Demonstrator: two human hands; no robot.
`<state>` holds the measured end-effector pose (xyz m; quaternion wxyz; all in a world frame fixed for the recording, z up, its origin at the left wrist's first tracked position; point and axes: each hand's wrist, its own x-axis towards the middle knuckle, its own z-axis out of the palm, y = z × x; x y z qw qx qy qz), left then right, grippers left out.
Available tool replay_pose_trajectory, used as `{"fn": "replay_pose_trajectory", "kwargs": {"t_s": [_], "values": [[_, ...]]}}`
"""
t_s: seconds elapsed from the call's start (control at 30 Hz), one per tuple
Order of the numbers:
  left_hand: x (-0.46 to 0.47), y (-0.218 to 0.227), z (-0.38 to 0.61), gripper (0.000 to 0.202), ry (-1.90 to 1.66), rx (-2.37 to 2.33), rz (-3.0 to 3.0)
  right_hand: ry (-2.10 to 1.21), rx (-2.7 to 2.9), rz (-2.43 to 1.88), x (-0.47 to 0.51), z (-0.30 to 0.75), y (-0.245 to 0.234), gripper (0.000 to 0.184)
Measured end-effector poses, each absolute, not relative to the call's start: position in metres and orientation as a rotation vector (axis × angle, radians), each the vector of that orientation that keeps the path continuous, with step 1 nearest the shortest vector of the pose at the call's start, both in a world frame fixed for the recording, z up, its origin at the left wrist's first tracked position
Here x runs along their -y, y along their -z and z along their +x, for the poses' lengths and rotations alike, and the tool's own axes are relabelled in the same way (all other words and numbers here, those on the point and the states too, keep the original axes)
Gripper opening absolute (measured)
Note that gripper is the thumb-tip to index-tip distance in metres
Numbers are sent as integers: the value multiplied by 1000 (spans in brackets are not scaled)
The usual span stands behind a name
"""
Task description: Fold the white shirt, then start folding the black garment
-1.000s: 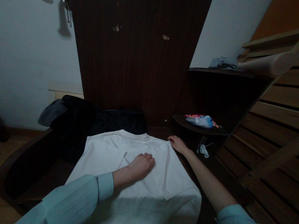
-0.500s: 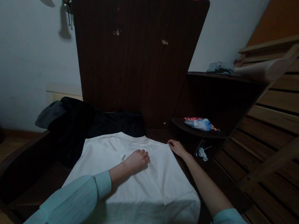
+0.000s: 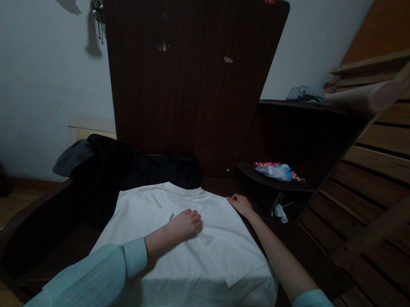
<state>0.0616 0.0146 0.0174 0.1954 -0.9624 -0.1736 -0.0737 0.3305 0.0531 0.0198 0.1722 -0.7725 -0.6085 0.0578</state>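
A white shirt [image 3: 221, 244] is spread out in front of me, its collar at the far end and its near part hanging down over the front. My left hand [image 3: 186, 224] rests on the middle of it with fingers curled into the cloth, and a fold runs from under the fingers. A small grey mark or tag [image 3: 171, 216] shows on the fabric beside that hand. At the far right corner of the shirt, my right hand [image 3: 240, 205] has its fingers closed on the shoulder edge. Its thumb is mostly hidden.
Black clothing [image 3: 104, 175] lies heaped behind and left of the shirt, by a dark curved armrest [image 3: 13, 234]. A dark wooden panel [image 3: 191, 86] stands behind. On the right are a corner shelf [image 3: 272, 182] with a plastic bag [image 3: 276, 171] and a slatted wooden frame [image 3: 395, 173].
My right hand has drawn slightly left with the shirt's shoulder edge. The left hand has shifted a little lower and left. The whole view has moved slightly.
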Motion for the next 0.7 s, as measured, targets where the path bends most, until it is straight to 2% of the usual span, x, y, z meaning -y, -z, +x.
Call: {"fn": "replay_pose_trajectory", "kwargs": {"t_s": [0.37, 0.57, 0.7], "values": [[-14, -13, 56, 9, 165, 614, -2696, -30, 1701, -2173, -48, 323, -13, 11], [-11, -15, 52, 8, 186, 741, -2720, 75, 1926, -1845, -24, 314, -21, 19], [-12, -19, 52, 10, 192, 715, -2749, -34, 2177, -1696, -8, 322, -11, 37]]}}
